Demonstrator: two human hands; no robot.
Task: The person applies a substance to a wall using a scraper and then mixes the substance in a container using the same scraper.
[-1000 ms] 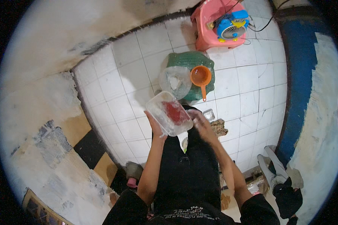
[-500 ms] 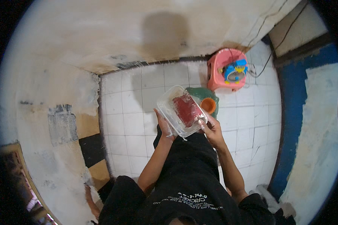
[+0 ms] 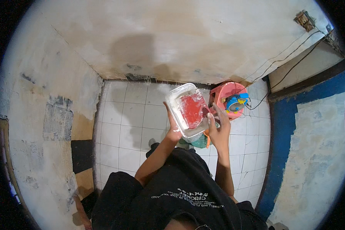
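Note:
A clear-white plastic tub [image 3: 174,107] with white paste smeared inside is held up in front of my body. My left hand [image 3: 173,124] is wrapped round its left side and underside. A flat red putty spreader [image 3: 193,110], streaked with white paste, lies tilted over the tub's opening. My right hand [image 3: 219,123] grips the spreader by its right edge, the thumb on top and the fingers partly hidden behind it. White residue marks the fingers of both hands.
Beyond my right hand, a pink plastic stool [image 3: 215,92] carries a small blue fan [image 3: 235,103]. Below the tub are a green item [image 3: 200,142] and an orange container [image 3: 208,141], partly hidden. Cables [image 3: 281,59] hang along the patchy wall. Someone's arm [image 3: 81,212] shows at lower left.
The view has tilted up, showing more of the far wall. The tub is held higher, now overlapping the green item and orange container less openly. Both hands keep their holds.

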